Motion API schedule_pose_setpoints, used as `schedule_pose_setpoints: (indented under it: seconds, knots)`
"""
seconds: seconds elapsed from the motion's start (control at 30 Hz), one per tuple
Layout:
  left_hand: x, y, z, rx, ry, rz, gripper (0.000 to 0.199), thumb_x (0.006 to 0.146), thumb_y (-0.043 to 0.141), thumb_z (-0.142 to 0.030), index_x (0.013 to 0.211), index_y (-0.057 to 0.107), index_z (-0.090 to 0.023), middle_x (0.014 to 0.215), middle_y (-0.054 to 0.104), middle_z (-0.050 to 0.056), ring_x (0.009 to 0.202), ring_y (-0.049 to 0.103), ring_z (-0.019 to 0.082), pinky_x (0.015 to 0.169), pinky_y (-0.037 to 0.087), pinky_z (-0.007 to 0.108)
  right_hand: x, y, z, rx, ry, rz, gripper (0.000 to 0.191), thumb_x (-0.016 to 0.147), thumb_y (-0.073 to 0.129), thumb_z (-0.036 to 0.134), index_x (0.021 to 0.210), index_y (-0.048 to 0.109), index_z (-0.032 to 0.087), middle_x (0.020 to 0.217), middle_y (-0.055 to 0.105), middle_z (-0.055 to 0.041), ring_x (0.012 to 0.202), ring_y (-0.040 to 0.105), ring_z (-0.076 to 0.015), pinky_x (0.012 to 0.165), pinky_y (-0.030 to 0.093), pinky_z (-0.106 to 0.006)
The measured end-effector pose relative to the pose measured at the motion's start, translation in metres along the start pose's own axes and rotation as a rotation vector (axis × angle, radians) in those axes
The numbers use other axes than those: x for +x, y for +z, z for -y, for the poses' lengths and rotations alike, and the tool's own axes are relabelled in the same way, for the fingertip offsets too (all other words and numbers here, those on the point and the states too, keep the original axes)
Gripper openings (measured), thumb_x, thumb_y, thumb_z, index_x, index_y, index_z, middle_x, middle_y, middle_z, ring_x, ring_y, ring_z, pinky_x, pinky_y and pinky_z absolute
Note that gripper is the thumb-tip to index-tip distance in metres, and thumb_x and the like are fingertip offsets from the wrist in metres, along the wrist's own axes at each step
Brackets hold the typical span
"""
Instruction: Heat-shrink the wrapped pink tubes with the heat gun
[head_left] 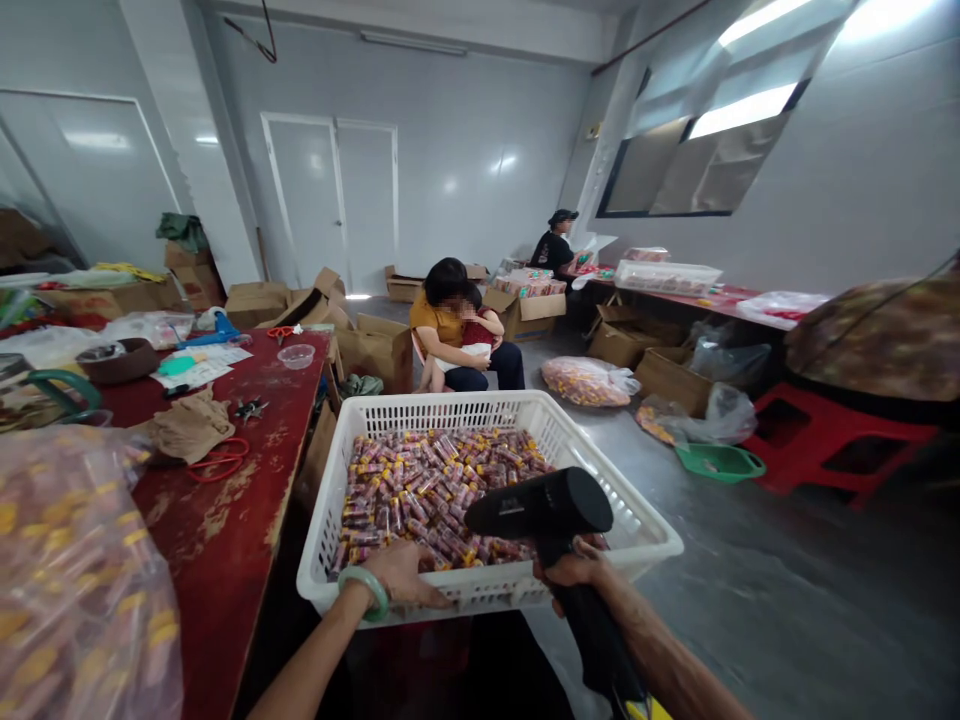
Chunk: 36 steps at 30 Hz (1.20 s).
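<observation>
A white slatted basket (630, 500) stands before me, filled with many small clear tubes (435, 480) with yellow ends and purplish contents. My left hand (405, 575), with a green bangle at the wrist, is closed over the basket's near rim at the left. A black hair-dryer-shaped blower (540, 503) is in my right hand (581, 575), whose fingers wrap round its handle. The blower's barrel is above the right part of the tubes and points left.
A red table (255, 480) at the left holds red scissors (217, 460), a bag of tubes (75, 570) and a clear dish (296, 356). Ahead, a seated person (442, 330) holds a child. Another person (555, 248) works behind. At the right is a red stool (847, 435).
</observation>
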<state>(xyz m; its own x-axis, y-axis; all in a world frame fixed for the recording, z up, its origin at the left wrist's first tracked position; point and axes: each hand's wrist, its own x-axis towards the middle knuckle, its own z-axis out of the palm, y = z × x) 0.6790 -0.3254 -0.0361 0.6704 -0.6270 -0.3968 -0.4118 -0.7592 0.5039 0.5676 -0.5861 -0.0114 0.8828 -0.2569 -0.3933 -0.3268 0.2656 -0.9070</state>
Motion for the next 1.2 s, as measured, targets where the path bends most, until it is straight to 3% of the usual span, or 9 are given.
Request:
schedule_pose_setpoints:
  seconds: [0.2,0.47,0.67,0.77,0.9,1.0,1.1,1.2]
  knots:
    - [-0.002,0.0,-0.001,0.035,0.013,-0.076,0.055,0.058,0.067,-0.058,0.099,0.07,-0.021,0.096,0.069,0.006,0.094,0.061,0.028,0.076,0.046,0.031,0.027,-0.013,0.009,-0.042,-0.069,-0.241,0.026,0.05,0.071,0.03,0.067,0.055,0.017,0.048,0.055,0.0005,0.041,0.05,-0.0144,0.037,0.038,-0.024]
    - [-0.001,-0.001,-0.001,-0.005,0.011,-0.035,0.052,0.057,0.068,-0.059,0.095,0.07,-0.023,0.09,0.069,0.003,0.086,0.063,0.025,0.07,0.046,0.028,0.005,-0.003,-0.016,-0.011,0.023,-0.012,0.028,0.054,0.067,0.032,0.076,0.063,0.015,0.065,0.065,-0.0045,0.047,0.054,-0.0147,0.043,0.045,-0.025]
    - [0.0,0.003,0.001,0.034,-0.022,-0.079,0.06,0.056,0.069,-0.06,0.102,0.069,-0.022,0.098,0.069,0.006,0.093,0.061,0.027,0.077,0.046,0.031,0.02,-0.006,0.006,0.033,-0.012,-0.221,0.027,0.046,0.073,0.03,0.064,0.055,0.018,0.048,0.056,0.0004,0.041,0.05,-0.0139,0.036,0.039,-0.023]
    - [0.003,0.003,0.005,0.009,0.019,-0.048,0.055,0.056,0.069,-0.059,0.099,0.069,-0.024,0.095,0.069,0.003,0.09,0.062,0.026,0.073,0.046,0.029,0.02,-0.007,0.005,0.0,-0.057,-0.235,0.027,0.048,0.071,0.029,0.065,0.054,0.018,0.046,0.054,0.0018,0.04,0.05,-0.0142,0.035,0.038,-0.023]
    - [0.004,0.002,0.007,0.005,0.041,-0.008,0.049,0.058,0.068,-0.058,0.092,0.07,-0.023,0.086,0.069,0.001,0.08,0.063,0.022,0.063,0.042,0.026,0.002,0.008,-0.007,-0.022,-0.073,-0.055,0.024,0.052,0.069,0.027,0.07,0.058,0.017,0.053,0.059,0.0002,0.042,0.052,-0.0139,0.038,0.041,-0.023]
    - [0.002,0.001,0.005,0.013,0.025,-0.014,0.049,0.059,0.068,-0.057,0.091,0.07,-0.02,0.083,0.069,0.002,0.076,0.063,0.022,0.058,0.04,0.025,-0.005,0.019,-0.006,0.042,-0.009,0.051,0.025,0.05,0.068,0.027,0.071,0.062,0.015,0.061,0.064,-0.0031,0.045,0.053,-0.0135,0.04,0.043,-0.023]
    - [0.0,0.003,0.005,0.02,0.008,-0.048,0.054,0.058,0.068,-0.06,0.093,0.069,-0.019,0.085,0.069,0.004,0.079,0.063,0.023,0.062,0.043,0.027,0.007,0.019,0.005,0.07,0.034,-0.029,0.024,0.048,0.07,0.028,0.065,0.06,0.015,0.055,0.061,-0.003,0.043,0.052,-0.0132,0.037,0.041,-0.023]
    - [0.0,0.005,0.005,0.015,-0.012,-0.093,0.065,0.053,0.071,-0.063,0.101,0.068,-0.018,0.098,0.069,0.009,0.091,0.062,0.028,0.073,0.047,0.031,0.026,0.014,0.016,0.084,-0.029,-0.155,0.024,0.048,0.072,0.028,0.059,0.054,0.017,0.046,0.054,0.0005,0.037,0.046,-0.0128,0.034,0.038,-0.024]
